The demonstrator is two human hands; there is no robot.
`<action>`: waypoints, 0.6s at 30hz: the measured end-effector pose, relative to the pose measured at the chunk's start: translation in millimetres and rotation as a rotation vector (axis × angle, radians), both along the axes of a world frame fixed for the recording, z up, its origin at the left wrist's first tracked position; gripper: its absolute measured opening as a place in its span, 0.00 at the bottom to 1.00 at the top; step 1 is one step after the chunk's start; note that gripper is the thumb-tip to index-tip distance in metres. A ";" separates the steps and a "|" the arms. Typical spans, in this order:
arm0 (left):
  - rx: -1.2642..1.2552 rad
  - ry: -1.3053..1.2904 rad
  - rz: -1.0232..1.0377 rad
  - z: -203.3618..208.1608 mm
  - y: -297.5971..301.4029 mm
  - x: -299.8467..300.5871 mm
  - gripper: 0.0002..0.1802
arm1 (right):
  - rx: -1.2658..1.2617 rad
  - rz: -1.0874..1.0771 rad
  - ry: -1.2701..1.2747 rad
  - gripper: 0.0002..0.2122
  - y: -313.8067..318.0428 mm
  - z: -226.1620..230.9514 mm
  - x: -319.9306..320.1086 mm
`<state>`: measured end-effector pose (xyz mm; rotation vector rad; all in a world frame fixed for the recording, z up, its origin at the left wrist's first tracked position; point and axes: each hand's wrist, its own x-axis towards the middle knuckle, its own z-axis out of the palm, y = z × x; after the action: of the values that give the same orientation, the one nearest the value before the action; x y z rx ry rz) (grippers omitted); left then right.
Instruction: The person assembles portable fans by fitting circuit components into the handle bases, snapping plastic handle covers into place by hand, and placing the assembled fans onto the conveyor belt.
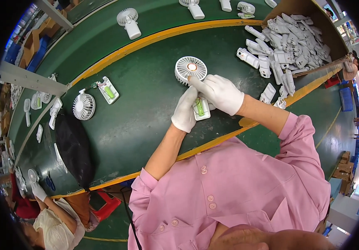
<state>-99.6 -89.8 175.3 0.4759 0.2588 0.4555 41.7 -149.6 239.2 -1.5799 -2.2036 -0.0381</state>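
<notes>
A white handheld fan (pixel 191 68) lies on the green bench before me, its round grille pointing away. Its handle shell (pixel 202 113) is uncovered, and a green battery (pixel 199 107) shows inside. My left hand (pixel 185 109), in a white glove, closes on the left side of the handle. From the right, my gloved right hand (pixel 222 94) grips where the handle meets the grille, one finger against the rim. The fingers and gloves hide the neck of the fan, so I cannot see any small part between them.
An open cardboard box (pixel 324 68) at the far right spills white plastic shells (pixel 289 39) onto the bench. Left of me lies another opened fan (pixel 83 106) beside its battery shell (pixel 108 90). A black bag (pixel 72 150) sits nearer a co-worker (pixel 58 221). Finished-looking fans (pixel 130 23) stand beyond the yellow strip.
</notes>
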 end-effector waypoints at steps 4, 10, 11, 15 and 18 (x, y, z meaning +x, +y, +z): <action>0.003 0.178 0.048 4.7 0.5 6.4 0.23 | 0.016 -0.021 0.020 0.27 1.2 -4.6 2.2; 0.055 0.174 0.021 -1.2 1.1 3.2 0.18 | -0.100 -0.162 0.152 0.20 -7.8 -1.9 3.1; 0.046 0.172 0.050 -10.2 3.6 2.9 0.17 | -0.058 -0.146 0.074 0.18 -17.4 0.3 0.6; -0.084 0.174 0.057 -2.3 2.0 6.2 0.16 | -0.009 -0.048 -0.117 0.18 -46.7 -4.0 -20.0; -0.064 0.135 0.016 -6.4 4.4 3.7 0.16 | 0.005 -0.041 -0.156 0.20 -46.3 -4.2 -23.9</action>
<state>-95.9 -85.3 168.9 0.4425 0.4065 0.4296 17.9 -195.9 235.0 -1.6707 -2.2851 -0.1853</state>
